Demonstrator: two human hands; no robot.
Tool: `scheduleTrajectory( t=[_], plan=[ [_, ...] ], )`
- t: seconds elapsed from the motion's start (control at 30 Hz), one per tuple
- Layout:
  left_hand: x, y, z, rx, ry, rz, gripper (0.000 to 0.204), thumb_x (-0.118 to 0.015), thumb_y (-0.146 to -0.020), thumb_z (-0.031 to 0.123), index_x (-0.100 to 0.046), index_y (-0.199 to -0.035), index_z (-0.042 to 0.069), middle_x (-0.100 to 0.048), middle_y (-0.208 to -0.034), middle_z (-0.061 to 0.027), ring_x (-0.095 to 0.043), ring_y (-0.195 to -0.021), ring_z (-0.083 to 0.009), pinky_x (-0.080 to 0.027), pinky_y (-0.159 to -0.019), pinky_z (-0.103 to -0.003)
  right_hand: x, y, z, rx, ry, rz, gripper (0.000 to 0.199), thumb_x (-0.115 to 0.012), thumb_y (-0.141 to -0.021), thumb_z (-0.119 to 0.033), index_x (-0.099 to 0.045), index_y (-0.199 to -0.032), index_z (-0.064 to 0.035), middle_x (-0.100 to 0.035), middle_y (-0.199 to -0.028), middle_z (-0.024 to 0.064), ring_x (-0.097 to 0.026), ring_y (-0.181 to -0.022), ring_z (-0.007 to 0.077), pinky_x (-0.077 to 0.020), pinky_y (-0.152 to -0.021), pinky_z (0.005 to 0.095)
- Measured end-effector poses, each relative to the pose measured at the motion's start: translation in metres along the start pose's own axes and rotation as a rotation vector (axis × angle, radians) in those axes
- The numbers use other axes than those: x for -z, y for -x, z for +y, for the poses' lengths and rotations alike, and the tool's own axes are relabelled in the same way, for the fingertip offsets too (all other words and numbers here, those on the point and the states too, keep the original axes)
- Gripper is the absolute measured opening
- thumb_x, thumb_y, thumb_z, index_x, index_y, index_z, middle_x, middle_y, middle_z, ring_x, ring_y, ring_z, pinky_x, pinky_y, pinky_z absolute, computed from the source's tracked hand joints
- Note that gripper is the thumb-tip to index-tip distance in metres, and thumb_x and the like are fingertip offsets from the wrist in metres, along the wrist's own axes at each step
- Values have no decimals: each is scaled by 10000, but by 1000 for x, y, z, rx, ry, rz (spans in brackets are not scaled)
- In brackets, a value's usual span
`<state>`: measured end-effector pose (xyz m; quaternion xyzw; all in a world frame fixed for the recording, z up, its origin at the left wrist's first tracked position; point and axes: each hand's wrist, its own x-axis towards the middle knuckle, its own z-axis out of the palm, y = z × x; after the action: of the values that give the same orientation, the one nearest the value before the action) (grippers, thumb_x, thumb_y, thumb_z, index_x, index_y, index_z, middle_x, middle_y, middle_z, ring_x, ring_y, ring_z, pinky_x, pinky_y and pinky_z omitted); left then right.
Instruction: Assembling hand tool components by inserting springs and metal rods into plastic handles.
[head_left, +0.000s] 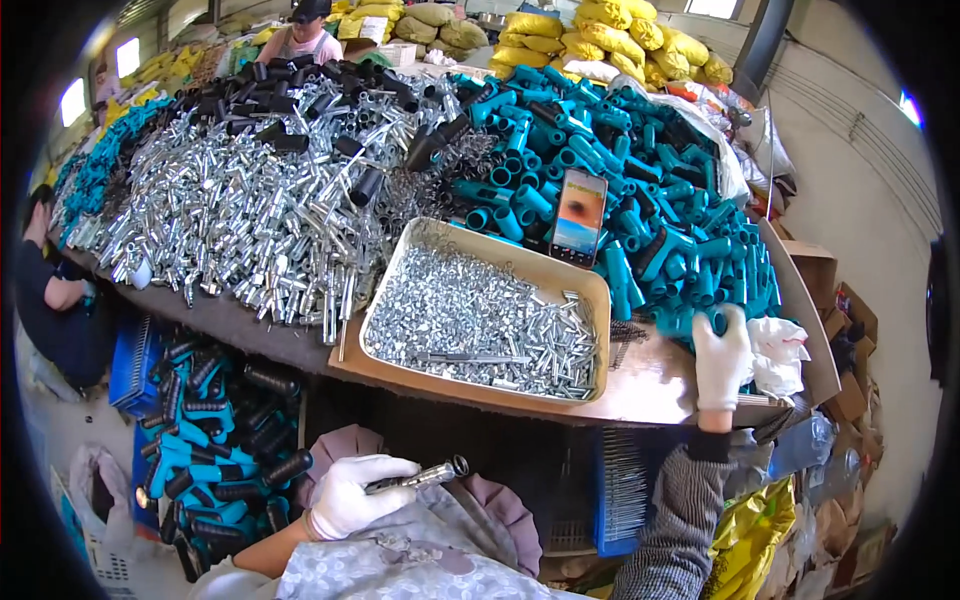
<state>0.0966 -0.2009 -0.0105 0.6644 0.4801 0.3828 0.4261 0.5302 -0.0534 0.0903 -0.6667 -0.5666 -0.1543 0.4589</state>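
My left hand [355, 495], in a white glove, is closed around a shiny metal cylindrical part [432, 474] above my lap. A ring-shaped end sticks out past the fingers. At the right end of the table my gloved right hand [722, 360] has its fingers closed on a teal plastic housing [719, 323] at the edge of the teal housing pile [640, 240]. A crumpled white plastic bag [778, 357] lies right beside that hand. Between the heaps sits a shallow tray [470, 384] filled with small silver metal pieces.
A heap of silver metal parts [240, 220] covers the table's left side, with black tubes [367, 187] on it. A phone [579, 217] leans upright behind the tray. Below stand a blue crate [133, 372] of teal-and-black pieces and another blue crate [622, 490]. Other people work at left and behind.
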Motion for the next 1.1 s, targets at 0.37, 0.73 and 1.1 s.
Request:
scheduleTrajectory(
  t=[0.37,0.73,1.1],
  plan=[
    [-4,-19,7,-96,-12,-73,327,-792,-796,158,-709,-1077,13,-726,-938,-146,-724,-813,-246,-551,-727,-312,10,106,-14,-279,-479,-393,233,-577,-850,-13,-617,-1079,-10,-653,-795,68,-595,-677,134,-486,-625,282],
    [10,-20,1,-482,-204,-260,259,-784,-807,249,-735,-1021,111,-700,-819,-63,-670,-630,-254,-519,-559,-334,23,144,-91,-30,-666,-1451,513,-843,-741,-387,-722,-1061,-5,-736,-892,131,-715,-801,202,-552,-755,309],
    [7,2,10,-284,-304,-420,477,-786,-804,350,-659,-1196,110,-706,-1010,-121,-708,-842,-306,-567,-711,-361,-1,201,-119,0,-780,-1500,421,-773,-822,-272,-682,-1163,-42,-716,-897,157,-711,-802,257,-546,-747,337]
  ],
)
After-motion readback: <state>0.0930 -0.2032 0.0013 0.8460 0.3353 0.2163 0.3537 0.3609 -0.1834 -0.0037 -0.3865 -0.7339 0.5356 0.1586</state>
